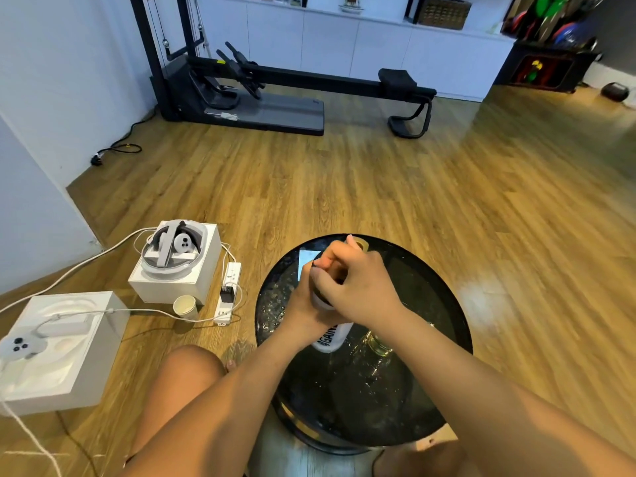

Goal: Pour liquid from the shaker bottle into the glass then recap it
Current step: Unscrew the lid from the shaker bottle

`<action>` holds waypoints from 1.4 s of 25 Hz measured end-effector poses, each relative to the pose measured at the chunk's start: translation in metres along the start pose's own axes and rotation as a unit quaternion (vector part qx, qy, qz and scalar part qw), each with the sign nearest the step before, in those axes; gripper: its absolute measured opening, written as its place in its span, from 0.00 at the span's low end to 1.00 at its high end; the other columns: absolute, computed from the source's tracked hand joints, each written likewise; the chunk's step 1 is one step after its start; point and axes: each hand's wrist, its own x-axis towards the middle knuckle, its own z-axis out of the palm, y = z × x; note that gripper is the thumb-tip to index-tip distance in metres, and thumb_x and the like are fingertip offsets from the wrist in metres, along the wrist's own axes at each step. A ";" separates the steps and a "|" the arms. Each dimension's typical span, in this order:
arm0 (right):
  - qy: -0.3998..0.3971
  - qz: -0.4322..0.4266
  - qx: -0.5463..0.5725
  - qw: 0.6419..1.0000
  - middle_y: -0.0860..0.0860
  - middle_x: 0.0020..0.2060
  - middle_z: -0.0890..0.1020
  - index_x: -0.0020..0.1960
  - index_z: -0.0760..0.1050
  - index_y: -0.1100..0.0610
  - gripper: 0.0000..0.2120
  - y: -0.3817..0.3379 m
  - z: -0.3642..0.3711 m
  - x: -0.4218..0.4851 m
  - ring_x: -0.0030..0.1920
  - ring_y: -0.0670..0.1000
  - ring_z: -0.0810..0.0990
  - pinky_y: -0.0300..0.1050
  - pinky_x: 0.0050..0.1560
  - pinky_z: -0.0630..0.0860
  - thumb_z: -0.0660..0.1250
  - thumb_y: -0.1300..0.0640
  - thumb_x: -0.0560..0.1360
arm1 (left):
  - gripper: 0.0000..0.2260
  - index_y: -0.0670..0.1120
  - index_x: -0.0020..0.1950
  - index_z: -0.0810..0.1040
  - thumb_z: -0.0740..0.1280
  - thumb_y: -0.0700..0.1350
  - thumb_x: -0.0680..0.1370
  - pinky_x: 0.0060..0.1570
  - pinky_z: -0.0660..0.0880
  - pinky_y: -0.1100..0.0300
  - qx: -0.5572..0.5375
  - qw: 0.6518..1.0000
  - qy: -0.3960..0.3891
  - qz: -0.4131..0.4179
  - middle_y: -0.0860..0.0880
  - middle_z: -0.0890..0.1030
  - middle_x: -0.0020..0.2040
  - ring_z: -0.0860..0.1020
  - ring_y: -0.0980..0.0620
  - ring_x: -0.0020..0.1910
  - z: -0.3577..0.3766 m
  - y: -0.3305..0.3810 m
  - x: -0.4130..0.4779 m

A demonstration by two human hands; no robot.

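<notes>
Near left on the wood floor (344,184) sat a white box (69,366) w/ a white controller (20,346) on its left edge. Farther back & a bit right, a second white box (192,290) carried a headset (175,251). A paper cup (186,306) stood just in front of that box, w/ a white power strip (230,287) beside it on the right. Far off by the wall was a dark rowing machine (275,98).

Center-right stood a round black table (447,304). The left hand (303,309) came in from near left, fingers wrapped round the upper body of the shaker bottle (333,335). The bottle was white w/ dark lettering, over the table's middle, top end pointing away; couldn't tell if its base touched the tabletop. The right hand (358,287) sat over the bottle's top, fingers & thumb curled tight round the dark cap (325,295); couldn't tell if the cap was fully seated.

The glass (378,349) stood on the table just right of the bottle's base, partly under the right forearm, looking yellowish. At the table's far edge, behind the right fingertips, lay a tan ring-shaped item (360,243), type unclear. Far right, a dark rack (550,63) held colourful gear, next to white cabinets (344,46).
</notes>
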 end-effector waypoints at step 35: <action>-0.196 0.145 -0.276 0.930 0.52 0.44 0.77 0.55 0.75 0.55 0.16 -0.016 -0.030 0.037 0.42 0.54 0.76 0.47 0.37 0.75 0.64 0.47 0.72 | 0.44 0.57 0.67 0.66 0.84 0.56 0.55 0.58 0.77 0.55 -0.038 0.999 0.001 -0.013 0.58 0.78 0.59 0.77 0.55 0.62 -0.001 -0.008 0.001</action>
